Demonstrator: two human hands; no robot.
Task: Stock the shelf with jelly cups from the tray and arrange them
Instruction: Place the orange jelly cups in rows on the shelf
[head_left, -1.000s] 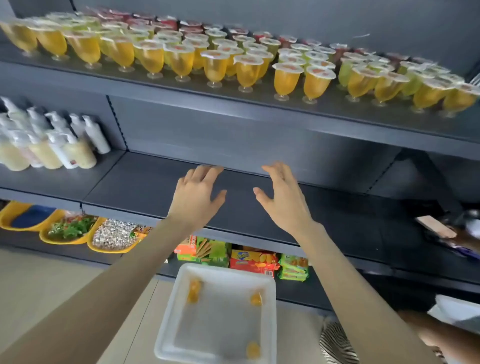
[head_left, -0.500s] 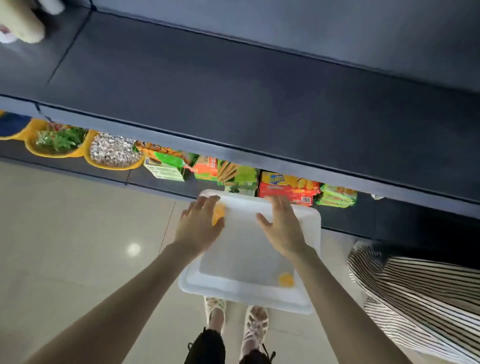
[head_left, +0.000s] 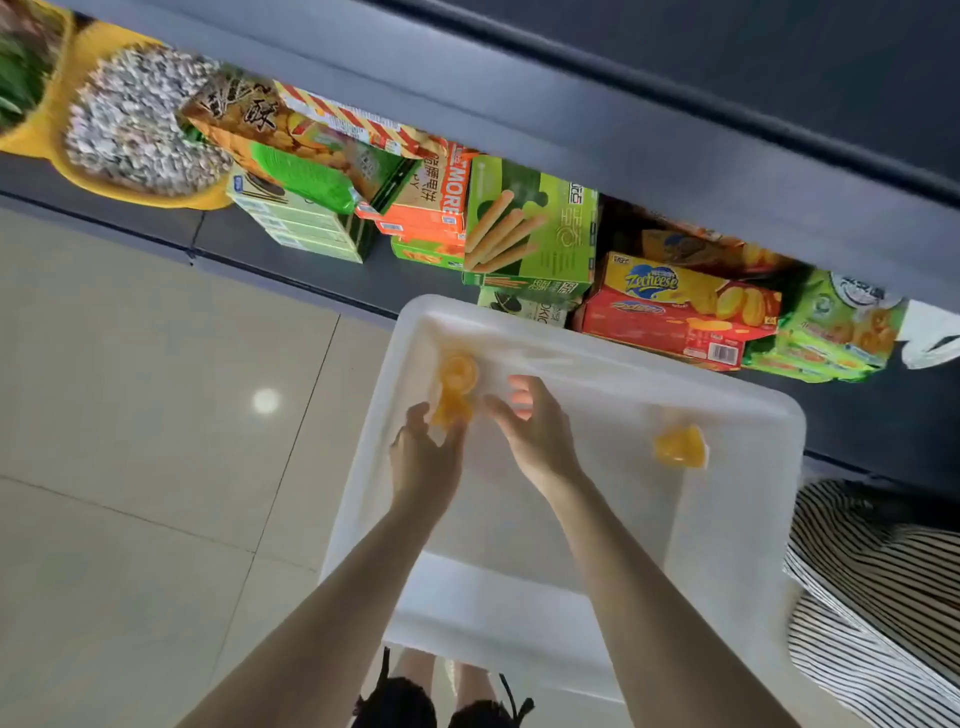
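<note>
Both of my hands have dropped from the far rim of the tray (head_left: 613, 358) down into it since half a second ago. My view has tipped further toward the floor (head_left: 130, 389), so the bare shelf board (head_left: 779, 62) has slid almost out of the top. My left hand (head_left: 423, 462) is now at the tray's far-left corner. Its fingers (head_left: 415, 418) and thumb are parted on either side of the near end of an orange jelly cup (head_left: 453, 389); the blur there keeps me from telling whether they already pinch it or merely bracket it. That cup seems to lie on its side, long axis running away from me toward the far rim, round end farthest. So it sits straight ahead of the left fingertips and a little to the left of my right hand (head_left: 543, 441), which hovers just beside, fingers loosely curved and apart, holding nothing. A second orange jelly cup (head_left: 679, 447) lies tilted, well apart, near the tray's right edge and closer to the right hand. Counted: two cups I can be sure of, though the orange smear in the corner could be two touching; two hands; one tray. I judge the left hand should close across the corner cup's short width, while the right would have to swing rightward for the other. The shelf the cups go on is out of view above; under the shelf lip (head_left: 675, 156) I see snack boxes (head_left: 530, 239) and a yellow bowl of seeds (head_left: 156, 198).
</note>
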